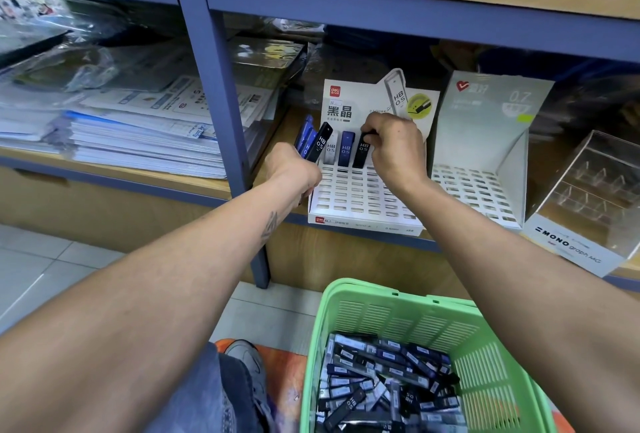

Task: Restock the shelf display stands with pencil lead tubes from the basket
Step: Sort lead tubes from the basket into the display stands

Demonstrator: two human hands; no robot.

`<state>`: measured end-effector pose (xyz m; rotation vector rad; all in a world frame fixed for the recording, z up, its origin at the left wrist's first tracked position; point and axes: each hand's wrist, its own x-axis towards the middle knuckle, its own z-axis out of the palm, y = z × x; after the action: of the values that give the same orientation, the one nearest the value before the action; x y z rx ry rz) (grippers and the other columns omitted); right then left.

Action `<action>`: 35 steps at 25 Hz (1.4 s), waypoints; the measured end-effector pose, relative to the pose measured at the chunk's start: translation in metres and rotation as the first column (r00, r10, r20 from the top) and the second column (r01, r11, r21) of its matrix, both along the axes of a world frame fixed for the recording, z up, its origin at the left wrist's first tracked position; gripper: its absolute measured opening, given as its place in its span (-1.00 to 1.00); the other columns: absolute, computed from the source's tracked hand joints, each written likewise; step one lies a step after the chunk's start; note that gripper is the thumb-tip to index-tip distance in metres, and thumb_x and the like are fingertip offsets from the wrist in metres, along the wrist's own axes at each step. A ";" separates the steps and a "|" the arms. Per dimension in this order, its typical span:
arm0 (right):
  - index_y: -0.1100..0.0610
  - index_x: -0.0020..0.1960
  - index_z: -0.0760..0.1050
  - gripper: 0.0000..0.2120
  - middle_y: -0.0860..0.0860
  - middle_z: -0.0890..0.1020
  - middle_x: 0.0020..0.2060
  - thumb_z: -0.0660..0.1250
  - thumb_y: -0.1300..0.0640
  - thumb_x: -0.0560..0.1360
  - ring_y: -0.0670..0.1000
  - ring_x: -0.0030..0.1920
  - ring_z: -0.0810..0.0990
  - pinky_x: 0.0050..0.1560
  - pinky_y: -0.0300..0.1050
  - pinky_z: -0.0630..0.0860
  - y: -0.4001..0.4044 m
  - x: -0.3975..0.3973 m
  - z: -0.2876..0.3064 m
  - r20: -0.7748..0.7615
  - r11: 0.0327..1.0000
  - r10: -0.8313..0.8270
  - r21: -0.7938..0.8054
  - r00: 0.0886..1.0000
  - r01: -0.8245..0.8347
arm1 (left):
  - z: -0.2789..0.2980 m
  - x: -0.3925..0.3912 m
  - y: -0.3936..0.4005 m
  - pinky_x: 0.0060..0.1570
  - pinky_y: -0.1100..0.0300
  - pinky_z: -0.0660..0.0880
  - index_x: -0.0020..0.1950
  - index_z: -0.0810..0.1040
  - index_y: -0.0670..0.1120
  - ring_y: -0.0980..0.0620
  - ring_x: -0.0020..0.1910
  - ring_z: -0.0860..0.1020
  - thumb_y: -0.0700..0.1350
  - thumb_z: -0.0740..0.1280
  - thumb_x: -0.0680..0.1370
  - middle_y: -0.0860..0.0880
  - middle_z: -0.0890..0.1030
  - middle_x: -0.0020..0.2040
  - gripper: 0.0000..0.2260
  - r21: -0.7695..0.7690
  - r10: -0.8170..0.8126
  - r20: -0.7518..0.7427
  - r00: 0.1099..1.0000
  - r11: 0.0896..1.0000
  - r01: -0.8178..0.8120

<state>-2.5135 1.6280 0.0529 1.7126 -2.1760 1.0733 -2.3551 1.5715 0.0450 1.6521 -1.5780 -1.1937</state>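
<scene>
- Wooden shelves with blue frames [221, 93] fill the back of the head view, and pale floor tiles [38, 266] show low on the left.
- On the left shelf lies a pile of papers in clear covers [138, 127].
- On the right shelf stands a white card stand [363, 204] with rows of little slots and a tall back card.
- Three tubes stand in its back row: a clear one [330, 152], a blue one [345, 148] and a black one [362, 152] marked HB 0.5.
- The right hand [394, 148] pinches the top of the black tube with curled fingers, and the tube sits upright in a slot.
- The left hand [291, 169] grips a small bunch of tubes [313, 140], blue ones and a black one, fanned upward just beside the stand's left edge.
- Right of this stand is a second white stand [485, 141] marked 0.7, with bare slots.
- Farther right sits a clear plastic box [588, 197] with small sections and the word MONO on its front.
- Low in the view, a green basket [408, 318] sits on the floor below the shelf.
- Many more tubes [384, 384], dark and blue, lie jumbled inside it.
- A grey shoe [247, 360] and a blue jeans leg [207, 398] show left of the basket.
</scene>
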 end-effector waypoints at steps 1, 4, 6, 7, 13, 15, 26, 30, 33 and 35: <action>0.20 0.03 0.66 -0.68 0.12 0.71 -0.10 0.26 0.50 0.47 0.15 -0.05 0.66 -0.09 0.01 0.59 -0.001 0.001 0.001 -0.025 1.000 0.005 0.005 1.000 -0.004 | 0.000 0.000 0.000 -0.38 0.13 0.55 -0.05 0.49 -0.14 -0.18 -0.15 0.67 -0.37 0.46 0.37 -0.17 0.58 -0.07 -0.74 -0.001 0.003 -0.004 1.000 1.000 -0.003; 0.22 0.13 0.68 -0.69 0.16 0.61 0.09 0.31 0.46 0.49 0.20 0.07 0.60 -0.06 -0.09 0.53 -0.002 0.003 0.001 -0.112 0.999 -0.031 -0.013 0.993 0.029 | -0.001 -0.001 -0.001 -0.33 0.10 0.60 -0.10 0.46 -0.11 -0.17 -0.14 0.67 -0.35 0.47 0.39 -0.15 0.57 -0.08 -0.74 -0.008 0.014 -0.016 1.000 1.000 -0.014; 0.19 0.17 0.68 -0.66 0.14 0.54 0.13 0.32 0.43 0.49 0.21 0.09 0.56 -0.08 -0.06 0.52 0.000 0.006 -0.004 -0.151 0.997 -0.067 0.023 0.986 0.071 | -0.002 -0.002 -0.002 -0.25 0.05 0.65 -0.07 0.47 -0.12 -0.18 -0.11 0.67 -0.34 0.47 0.40 -0.15 0.58 -0.07 -0.75 0.000 0.017 -0.028 0.999 1.000 -0.017; 0.17 0.20 0.67 -0.63 0.12 0.54 0.12 0.30 0.42 0.48 0.20 0.08 0.56 -0.07 -0.02 0.53 0.001 0.008 -0.007 -0.168 0.995 -0.068 0.056 0.983 0.079 | -0.003 -0.002 -0.002 -0.20 0.00 0.67 -0.03 0.49 -0.13 -0.19 -0.10 0.67 -0.34 0.47 0.40 -0.16 0.58 -0.06 -0.75 0.003 0.020 -0.032 0.999 1.000 -0.020; 0.13 0.26 0.61 -0.57 0.08 0.58 0.14 0.30 0.36 0.43 0.20 0.11 0.56 -0.03 0.03 0.52 0.000 0.013 -0.005 -0.253 0.991 -0.048 0.112 0.966 0.078 | -0.003 -0.002 -0.005 -0.20 -0.01 0.67 0.00 0.51 -0.17 -0.18 -0.07 0.65 -0.36 0.46 0.40 -0.17 0.60 -0.02 -0.75 -0.019 0.051 -0.008 0.999 0.999 -0.051; 0.14 0.32 0.56 -0.54 0.10 0.56 0.19 0.29 0.36 0.44 0.21 0.17 0.54 0.00 0.07 0.54 0.003 0.015 -0.007 -0.231 0.990 -0.044 0.119 0.972 0.073 | -0.003 -0.001 -0.004 -0.35 0.09 0.59 0.02 0.53 -0.18 -0.17 -0.12 0.65 -0.36 0.48 0.38 -0.18 0.61 -0.02 -0.72 0.001 0.029 -0.012 0.999 1.000 -0.029; 0.22 0.17 0.62 -0.78 0.06 0.72 -0.09 0.34 0.32 0.55 -0.04 -0.14 0.67 -0.06 -0.10 0.62 0.040 0.030 0.005 0.907 0.967 0.204 -0.128 0.367 -0.222 | 0.031 0.006 0.024 -0.45 0.24 0.50 0.04 0.61 -0.26 0.05 -0.45 0.52 -0.38 0.47 0.49 -0.15 0.62 -0.29 -0.84 0.194 -0.322 -0.515 0.795 0.859 0.474; 0.25 0.05 0.62 -0.89 0.14 0.70 -0.11 0.42 0.30 0.53 0.01 -0.19 0.65 -0.15 -0.10 0.62 0.051 0.028 0.005 0.952 0.947 0.233 -0.175 0.199 -0.270 | 0.029 0.006 0.031 -0.43 0.25 0.53 -0.03 0.57 -0.23 0.04 -0.43 0.54 -0.37 0.41 0.54 -0.13 0.57 -0.35 -0.92 0.229 -0.424 -0.538 0.729 0.759 0.610; 0.23 -0.04 0.63 -0.92 0.14 0.70 -0.15 0.45 0.35 0.49 0.04 -0.16 0.68 -0.15 -0.10 0.61 0.057 0.021 0.004 0.963 0.946 0.223 -0.178 0.148 -0.270 | 0.027 0.003 0.035 -0.36 0.21 0.59 -0.07 0.57 -0.21 -0.01 -0.39 0.58 -0.35 0.42 0.54 -0.15 0.57 -0.34 -0.93 0.229 -0.474 -0.536 0.699 0.716 0.660; 0.24 -0.05 0.64 -0.91 0.14 0.72 -0.17 0.44 0.38 0.49 0.05 -0.16 0.69 -0.15 -0.12 0.62 0.057 0.016 0.003 0.965 0.952 0.210 -0.166 0.157 -0.256 | 0.026 0.002 0.034 -0.33 0.18 0.62 -0.06 0.59 -0.22 -0.03 -0.35 0.61 -0.32 0.43 0.54 -0.18 0.59 -0.31 -0.95 0.241 -0.468 -0.543 0.697 0.708 0.664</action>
<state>-2.4976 1.6852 0.0563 1.4932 -2.4377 2.9387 -2.3534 1.6060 0.0712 0.9529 -1.6529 -2.2112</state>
